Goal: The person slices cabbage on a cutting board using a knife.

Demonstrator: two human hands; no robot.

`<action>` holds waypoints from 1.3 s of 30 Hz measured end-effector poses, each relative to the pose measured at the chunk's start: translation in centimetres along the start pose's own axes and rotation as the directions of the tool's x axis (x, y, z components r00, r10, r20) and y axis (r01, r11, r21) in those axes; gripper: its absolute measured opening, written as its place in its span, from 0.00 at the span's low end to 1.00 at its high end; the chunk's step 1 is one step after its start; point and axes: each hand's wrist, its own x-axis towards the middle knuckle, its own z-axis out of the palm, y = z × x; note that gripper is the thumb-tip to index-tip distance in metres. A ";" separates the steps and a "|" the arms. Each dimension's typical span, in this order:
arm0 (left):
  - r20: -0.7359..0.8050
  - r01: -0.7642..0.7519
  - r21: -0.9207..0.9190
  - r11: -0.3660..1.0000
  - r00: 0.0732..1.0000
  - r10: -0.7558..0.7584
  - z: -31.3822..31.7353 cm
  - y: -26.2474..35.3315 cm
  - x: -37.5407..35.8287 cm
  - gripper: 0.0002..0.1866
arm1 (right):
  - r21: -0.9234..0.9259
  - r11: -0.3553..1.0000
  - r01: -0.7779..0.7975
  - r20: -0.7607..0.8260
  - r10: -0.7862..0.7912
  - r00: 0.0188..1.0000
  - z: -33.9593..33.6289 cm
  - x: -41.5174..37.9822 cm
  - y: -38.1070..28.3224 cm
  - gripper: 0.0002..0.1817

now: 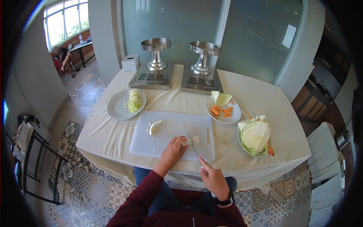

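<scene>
On the white cutting board point(170, 121), my left hand point(174, 150) is closed on a small pale piece of cabbage point(186, 142). My right hand point(214, 181) grips a knife point(193, 144), its blade pointing away from me and lying close against that piece. Small chopped bits point(196, 139) lie just right of the blade. A curved white cabbage piece point(154, 127) rests on the board's left part, with a few crumbs around it. My left fingertips partly hide the piece they hold.
A plate point(115, 108) bears shredded cabbage point(134, 101) at back left. Another plate point(236, 118) holds carrots point(215, 110) and a cabbage leaf point(222, 99). At right sits a cut cabbage point(256, 137). Two metal stands point(156, 60) and a tissue box point(131, 62) line the back. A person point(62, 58) sits far left.
</scene>
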 end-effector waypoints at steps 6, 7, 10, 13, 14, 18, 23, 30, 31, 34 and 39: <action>-0.014 -0.017 0.005 1.000 1.000 0.017 0.0 0.1 0.0 0.16 | -0.051 0.999 0.001 -0.002 -0.001 1.000 0.3 0.0 0.1 0.27; -0.035 -0.051 0.027 0.998 0.998 0.052 0.0 0.3 0.1 0.16 | -0.052 0.998 0.019 -0.014 -0.019 1.000 0.5 0.0 0.2 0.27; -0.063 -0.041 0.060 0.997 0.997 0.045 0.1 0.4 0.1 0.16 | -0.068 0.998 0.013 -0.008 -0.013 1.000 0.5 0.0 0.2 0.27; -0.061 -0.038 0.068 0.997 0.997 0.042 0.4 -0.1 0.1 0.17 | -0.059 0.998 0.003 0.000 -0.003 1.000 0.2 -0.1 -0.1 0.27; -0.059 -0.047 0.070 0.996 0.997 0.051 0.4 -0.3 0.1 0.17 | -0.050 0.999 0.005 0.000 -0.005 1.000 0.2 -0.1 -0.2 0.27; -0.059 -0.067 0.087 0.994 0.996 0.072 0.4 -0.2 0.1 0.17 | -0.018 1.000 0.022 -0.021 -0.022 1.000 0.0 -0.1 -0.5 0.27; -0.067 -0.074 0.084 0.994 0.995 0.080 0.2 0.1 0.2 0.17 | -0.055 0.998 0.011 -0.014 -0.011 1.000 0.4 0.2 0.1 0.27; -0.057 -0.053 0.086 0.995 0.997 0.058 0.2 0.1 0.1 0.17 | -0.039 0.999 0.015 -0.014 -0.015 1.000 0.7 0.1 0.5 0.27; -0.061 -0.059 0.086 0.995 0.996 0.064 0.3 0.1 0.1 0.17 | -0.039 0.999 0.013 -0.010 -0.013 1.000 0.6 -0.1 0.4 0.27; -0.059 -0.063 0.086 0.994 0.996 0.068 0.4 -0.2 0.1 0.17 | -0.043 0.998 0.038 -0.005 -0.038 0.999 0.3 -0.7 0.3 0.27; -0.051 -0.046 0.084 0.995 0.997 0.051 0.3 -0.1 0.1 0.17 | -0.014 1.000 -0.008 0.047 0.009 0.999 -0.8 -1.5 -0.6 0.26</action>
